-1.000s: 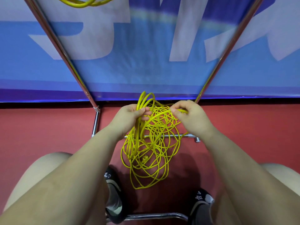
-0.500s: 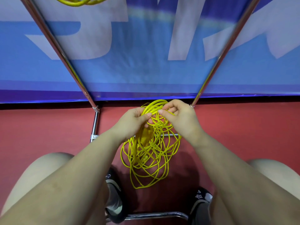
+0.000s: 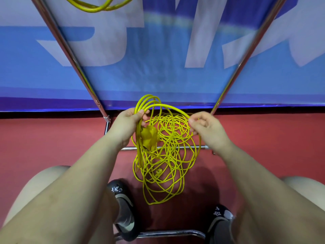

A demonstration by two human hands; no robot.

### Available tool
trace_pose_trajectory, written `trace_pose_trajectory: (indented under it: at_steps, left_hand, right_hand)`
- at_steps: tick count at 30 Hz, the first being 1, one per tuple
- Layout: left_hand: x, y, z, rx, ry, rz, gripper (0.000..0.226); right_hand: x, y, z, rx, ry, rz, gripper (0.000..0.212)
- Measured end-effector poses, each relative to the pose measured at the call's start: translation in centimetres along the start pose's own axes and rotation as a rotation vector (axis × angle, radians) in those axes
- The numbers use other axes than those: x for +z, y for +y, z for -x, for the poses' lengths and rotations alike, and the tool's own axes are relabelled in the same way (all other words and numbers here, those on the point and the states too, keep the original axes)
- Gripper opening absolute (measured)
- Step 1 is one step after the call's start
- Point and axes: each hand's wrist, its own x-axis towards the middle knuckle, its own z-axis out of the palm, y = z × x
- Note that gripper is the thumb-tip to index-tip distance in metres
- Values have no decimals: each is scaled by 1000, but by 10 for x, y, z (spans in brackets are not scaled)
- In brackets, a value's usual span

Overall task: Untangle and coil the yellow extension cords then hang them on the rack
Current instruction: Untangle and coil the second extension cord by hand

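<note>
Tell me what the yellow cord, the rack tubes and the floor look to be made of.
Yellow cord: probably a rubber or plastic jacket, smooth with a slight sheen; it bends into loose loops.
Rack tubes: metal, likely chromed or polished steel, judging by bright mirror-like highlights along the round bars.
Floor: matte red surface, perhaps rubber or vinyl sports flooring; its faint grain leaves this open.

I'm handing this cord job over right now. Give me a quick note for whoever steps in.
Left hand grips a few gathered loops of the yellow cord. Right hand pinches the strand arching over from them.
The tangle hangs below onto the red floor, a yellow plug in it.
Done: one cord already hangs up on the rack.
Left: finish untangling and coiling, then hang it.
</note>
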Motion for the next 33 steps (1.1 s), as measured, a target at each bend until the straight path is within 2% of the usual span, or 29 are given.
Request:
trace_pose_trajectory:
  at_steps: [4, 14, 19, 25, 29, 33]
  left_hand:
    - [-2, -2, 2, -34, -17, -42, 23]
    - [0, -8, -2, -103, -115, -53, 21]
    - [16, -15, 2, -76, -206, -174, 23]
    - [28, -16, 3, -78, -264, -210, 23]
    - [32, -15, 8, -90, -291, -259, 21]
    - [32, -15, 9, -86, -314, -347, 22]
  right_hand:
    - [-8, -16, -2, -61, 81, -116, 15]
    - [0, -19, -6, -147, -108, 146, 24]
    - [10, -19, -8, -171, -72, 201, 23]
    - [15, -19, -12, -146, 18, 207, 21]
    - [20, -16, -7, -166, 1, 384, 9]
    - [20, -15, -4, -179, 90, 401, 18]
